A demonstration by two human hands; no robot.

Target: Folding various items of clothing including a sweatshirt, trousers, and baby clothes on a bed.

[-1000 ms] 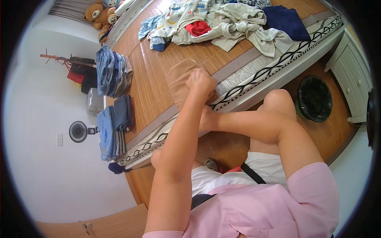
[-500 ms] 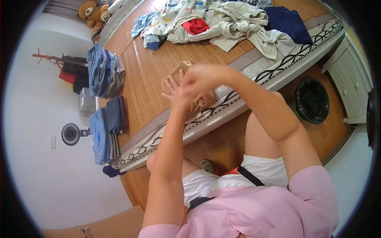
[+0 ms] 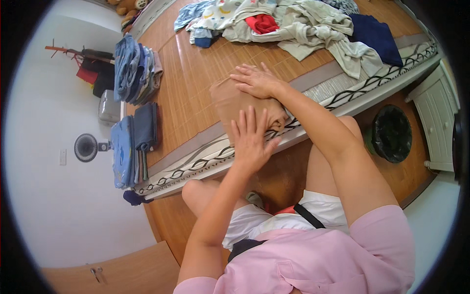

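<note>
A tan garment (image 3: 228, 104), folded into a compact bundle, lies on the bed's near edge; its kind cannot be made out. My left hand (image 3: 254, 141) rests on its near side with the fingers spread. Across its far right part lies my right hand (image 3: 258, 81), flat and with fingers apart. Neither hand grips anything. The cloth's right end is bunched in loose creases (image 3: 277, 116) between my hands.
Loose clothes (image 3: 313, 29) lie heaped at the far side of the bed mat (image 3: 196, 78), with a navy garment (image 3: 374, 39) at the right. Folded stacks (image 3: 128, 68) stand along the left edge, near a small fan (image 3: 86, 147). A lined bin (image 3: 391, 133) is beside a white cabinet (image 3: 433, 112).
My hands have moved apart: the left came nearer to me, the right settled flat on the cloth. The tan garment now looks flatter and smoother. The whole view has shifted slightly.
</note>
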